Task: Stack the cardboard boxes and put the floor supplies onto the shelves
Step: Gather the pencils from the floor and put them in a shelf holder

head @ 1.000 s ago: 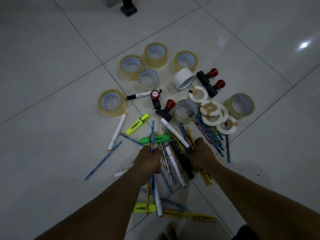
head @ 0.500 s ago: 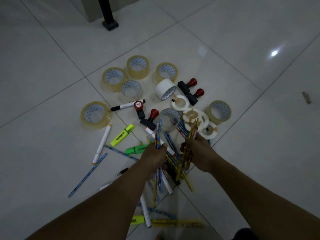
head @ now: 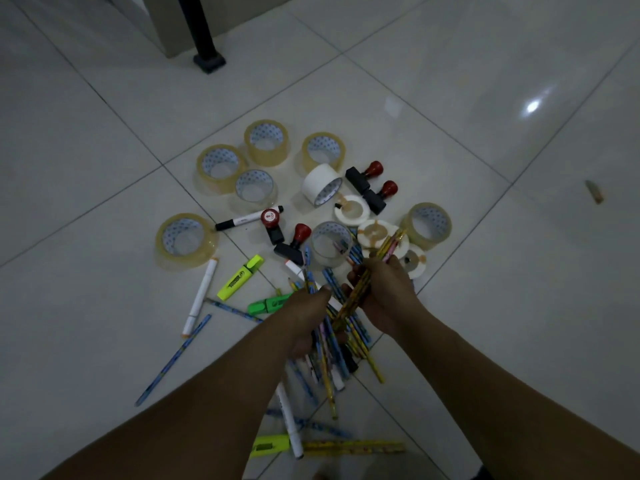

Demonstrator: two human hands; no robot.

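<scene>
Office supplies lie scattered on the white tiled floor. My left hand [head: 306, 317] grips a bundle of blue patterned pencils [head: 308, 271] above the pile. Close beside it, my right hand [head: 388, 292] holds a bunch of yellow pencils [head: 356, 296], tilted up to the right. More loose pencils [head: 349, 348] lie under both hands. Several clear tape rolls [head: 266, 142] sit beyond, with a white tape roll [head: 320, 183], red-knobbed stamps [head: 367, 174], a black-capped marker [head: 247, 219] and highlighters [head: 240, 277].
A black shelf leg [head: 204, 39] stands at the top, next to a pale wall base. A lone blue pencil [head: 173, 360] lies to the left. A yellow highlighter [head: 270, 445] and white marker [head: 289, 420] lie near my feet. A small scrap [head: 594, 191] rests far right.
Both hands have lifted from the pile with pencils gathered in them and come closer together. The view has tilted up, bringing the shelf leg further into the frame.
</scene>
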